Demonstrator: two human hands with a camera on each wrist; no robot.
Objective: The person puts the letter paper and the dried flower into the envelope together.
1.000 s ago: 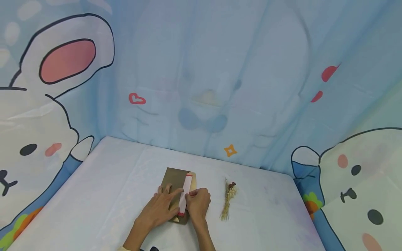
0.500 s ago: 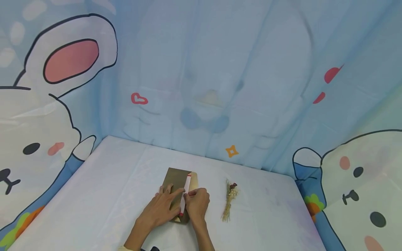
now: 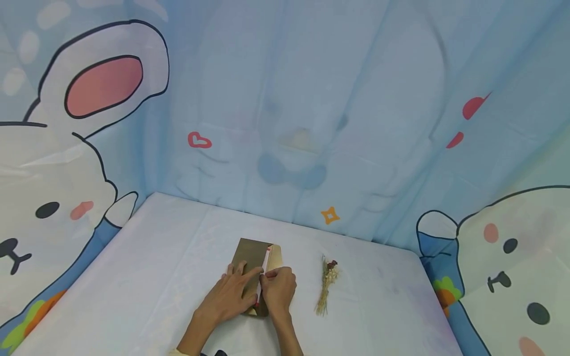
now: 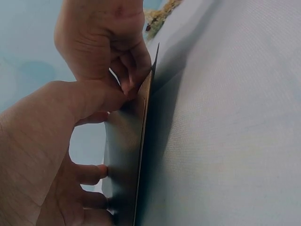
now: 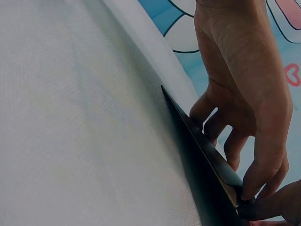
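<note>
A dark gold envelope [image 3: 251, 251] lies on the white table, its paler flap [image 3: 276, 256] folded out to the right. A narrow strip of white card with red ends [image 3: 266, 258] shows at the envelope's opening; the rest is hidden inside. My left hand [image 3: 226, 296] lies across the envelope with spread fingers, index and thumb reaching toward the opening. Thumb and fingers of my right hand [image 3: 278, 289] pinch the card's outer edge, close to the left thumb. In the left wrist view, the envelope [image 4: 124, 155] appears edge-on beneath both hands.
A small bunch of dried flowers [image 3: 327, 287] lies on the white tablecloth [image 3: 378, 296], right of the hands. A blue curtain [image 3: 285, 99] printed with cartoon animals hangs along the table's back and sides. A dark object [image 3: 219, 353] peeks in at the bottom edge.
The right hand has shifted slightly left toward the left hand. The visible white strip has narrowed as the card slides into the envelope. The left hand stays on the envelope.
</note>
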